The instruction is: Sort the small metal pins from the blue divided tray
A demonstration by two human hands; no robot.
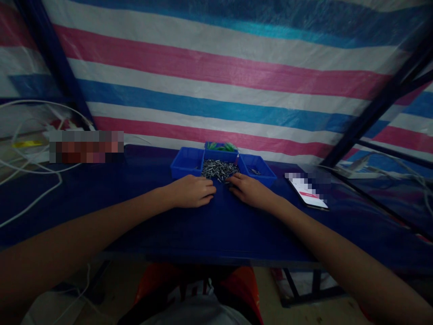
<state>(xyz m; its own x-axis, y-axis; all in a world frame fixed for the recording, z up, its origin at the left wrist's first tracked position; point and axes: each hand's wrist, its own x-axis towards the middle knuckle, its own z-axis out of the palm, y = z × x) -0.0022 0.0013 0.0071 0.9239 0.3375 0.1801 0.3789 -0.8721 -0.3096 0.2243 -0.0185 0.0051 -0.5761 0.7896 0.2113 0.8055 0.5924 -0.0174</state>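
The pile (pixel 219 169) sits at the middle of the frame, a loose heap of small, slim metal pieces, silvery with dark gaps between them, lying at all angles; they are too small to tell more. The left hand (pixel 193 192) rests palm down at its near left edge, its fingers (pixel 208 189) bent and close together. The right hand (pixel 253 192) lies at the near right edge, its fingers (pixel 237 179) curled towards the pieces; I cannot tell whether either hand pinches one. Three blue bins ring the heap: the left bin (pixel 184 172), the back bin (pixel 221 156) with green things (pixel 223 147) in it, and the right bin (pixel 268 180), where a few metal pieces lie. Right of centre, a phone (pixel 316 201) lies with its screen lit and partly pixelated. All this stands on a dark blue bench (pixel 209 234) with a dull sheen. Behind it, a sheet (pixel 216 67) striped in white, pink and blue fills the upper frame, between dark slanting posts (pixel 57 58) at left and right. White cables (pixel 43 101) loop at the left edge beside a pixelated patch. At the bottom, orange clothing (pixel 248 289) shows over a dim floor (pixel 117 289).
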